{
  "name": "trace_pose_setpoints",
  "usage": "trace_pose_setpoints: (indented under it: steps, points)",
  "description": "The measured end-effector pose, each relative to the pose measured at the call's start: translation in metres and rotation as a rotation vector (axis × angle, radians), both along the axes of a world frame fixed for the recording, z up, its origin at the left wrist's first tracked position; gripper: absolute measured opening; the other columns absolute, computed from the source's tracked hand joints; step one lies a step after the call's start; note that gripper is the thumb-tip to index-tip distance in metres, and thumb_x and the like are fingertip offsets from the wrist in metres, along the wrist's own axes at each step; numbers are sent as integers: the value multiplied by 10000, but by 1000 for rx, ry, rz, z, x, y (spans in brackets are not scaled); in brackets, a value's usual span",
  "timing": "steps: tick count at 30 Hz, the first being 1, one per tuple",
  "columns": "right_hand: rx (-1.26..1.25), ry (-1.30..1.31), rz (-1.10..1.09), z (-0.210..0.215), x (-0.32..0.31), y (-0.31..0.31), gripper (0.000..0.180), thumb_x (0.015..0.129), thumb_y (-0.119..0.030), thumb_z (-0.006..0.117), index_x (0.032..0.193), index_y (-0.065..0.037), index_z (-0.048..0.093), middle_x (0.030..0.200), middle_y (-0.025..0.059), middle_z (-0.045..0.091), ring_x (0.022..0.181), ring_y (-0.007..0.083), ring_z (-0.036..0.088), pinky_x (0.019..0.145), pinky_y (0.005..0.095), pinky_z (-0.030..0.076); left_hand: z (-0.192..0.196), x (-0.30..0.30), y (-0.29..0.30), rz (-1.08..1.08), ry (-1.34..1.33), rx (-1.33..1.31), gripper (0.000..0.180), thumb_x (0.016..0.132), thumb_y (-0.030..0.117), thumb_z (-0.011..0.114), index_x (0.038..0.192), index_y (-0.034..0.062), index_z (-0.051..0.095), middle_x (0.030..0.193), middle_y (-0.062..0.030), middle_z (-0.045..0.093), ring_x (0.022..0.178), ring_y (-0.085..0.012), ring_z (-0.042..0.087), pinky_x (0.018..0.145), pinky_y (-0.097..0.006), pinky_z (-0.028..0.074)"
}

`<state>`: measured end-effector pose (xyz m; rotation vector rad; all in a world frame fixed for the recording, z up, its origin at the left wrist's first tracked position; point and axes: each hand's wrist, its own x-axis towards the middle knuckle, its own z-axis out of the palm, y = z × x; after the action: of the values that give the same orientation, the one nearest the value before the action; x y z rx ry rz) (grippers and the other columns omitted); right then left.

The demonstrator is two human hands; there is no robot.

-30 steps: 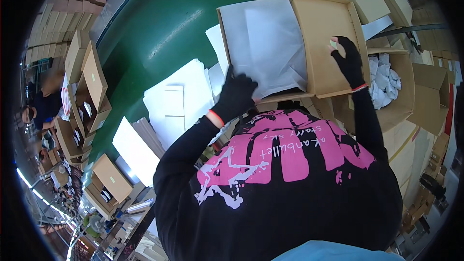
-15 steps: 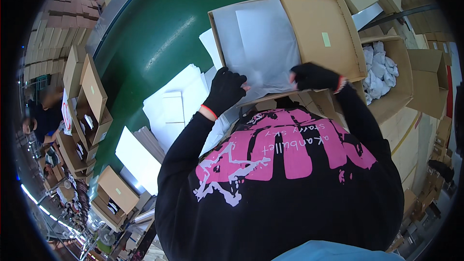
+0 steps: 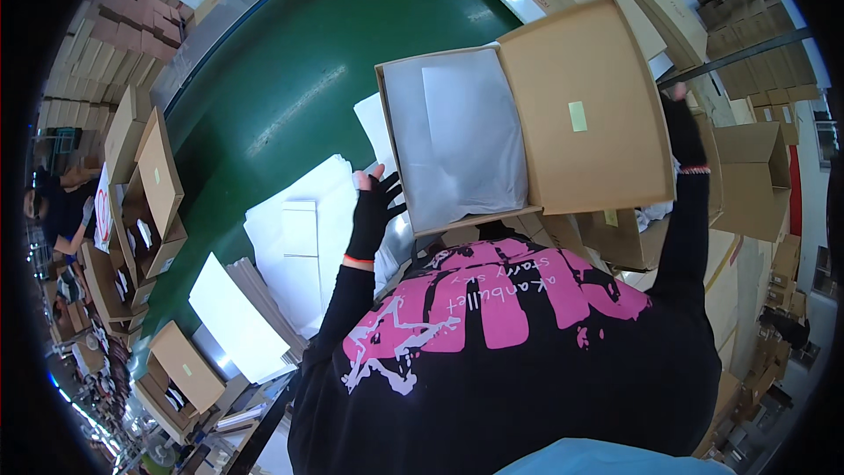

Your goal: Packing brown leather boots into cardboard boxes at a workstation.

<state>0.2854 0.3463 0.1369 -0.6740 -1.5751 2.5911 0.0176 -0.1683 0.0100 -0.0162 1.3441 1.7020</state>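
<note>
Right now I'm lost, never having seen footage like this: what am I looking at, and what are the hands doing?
This is one round fisheye picture from a camera worn on a person's head, looking down past a black top with a pink print. The left hand, in a black fingerless glove, touches the near left corner of an open brown cardboard box lined with white tissue paper. The right hand, gloved too, is at the edge of its hinged lid. Beneath lies a green conveyor belt with white paper sheets.

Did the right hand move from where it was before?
Yes. The right hand slid from the open box's near edge out past the lid's right edge.
</note>
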Motion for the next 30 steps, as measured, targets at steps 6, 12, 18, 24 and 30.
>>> trace_pose_setpoints:
  steps: [6, 12, 18, 24, 30]
  points:
    - [631, 24, 558, -9, -82, -204, 725, 911, -497, 507, 1429, -24, 324, 1434, 129, 413, 1383, 257, 294, 1116, 365, 232, 30, -13, 12, -97, -240, 184, 906, 838, 767, 296, 1476, 132, 192, 1397, -232, 400, 1245, -365, 449, 953, -521, 429]
    - [1290, 28, -133, -133, -109, -195, 508, 814, -296, 683, 1231, -49, 531, 1191, 151, 588, 1194, 338, 489, 1033, 413, 368, -32, -1, 12, -332, 567, -44, 866, 830, 125, 687, 1501, 159, 142, 1355, -151, 455, 1110, -212, 551, 803, -342, 509]
    - [683, -287, -23, -200, -54, -198, 532, 953, -396, 472, 1325, -17, 438, 1313, 97, 509, 1192, 227, 475, 1010, 352, 372, -4, -17, 4, -392, 255, 7, 867, 807, 166, 705, 1490, 139, 171, 1361, -139, 451, 1229, -257, 463, 909, -370, 480]
    - [395, -249, -107, -162, -79, -226, 676, 892, -543, 524, 1283, 6, 469, 1237, 133, 548, 1115, 200, 494, 941, 345, 406, -23, -43, -16, -469, 182, 200, 932, 762, 367, 753, 1454, 32, 226, 1393, -131, 409, 1287, -265, 411, 1027, -372, 373]
    - [463, -59, -211, -67, -63, -129, 685, 866, -470, 623, 1319, 16, 456, 1158, 93, 599, 1053, 156, 545, 914, 307, 431, -3, -8, 85, -370, 71, 364, 894, 786, 367, 719, 1452, 33, 225, 1422, -129, 369, 1305, -274, 390, 1050, -383, 344]
